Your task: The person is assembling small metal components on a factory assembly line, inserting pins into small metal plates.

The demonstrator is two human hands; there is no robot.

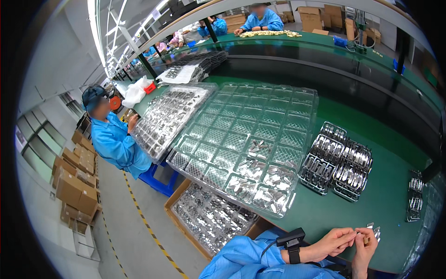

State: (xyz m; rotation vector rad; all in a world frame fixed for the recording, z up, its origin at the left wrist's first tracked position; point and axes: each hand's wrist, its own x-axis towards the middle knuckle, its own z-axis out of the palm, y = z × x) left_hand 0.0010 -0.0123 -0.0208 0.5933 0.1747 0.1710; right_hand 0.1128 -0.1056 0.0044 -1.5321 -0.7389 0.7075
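My left hand and my right hand meet over the green bench at the lower right. Fingertips on both are pinched together, nearly touching; what lies between them is too small to make out. Just behind the right fingers several small silvery metal pieces show, and I cannot tell whether they are held or lie on the bench. To the left is a clear plastic compartment tray. Loose shiny metal pieces fill several of its compartments at the near right end.
Racks of metal pieces stand right of the tray, with smaller stacks farther right. A carton of filled trays sits below the bench edge. At the left, a person in blue sits by another filled tray.
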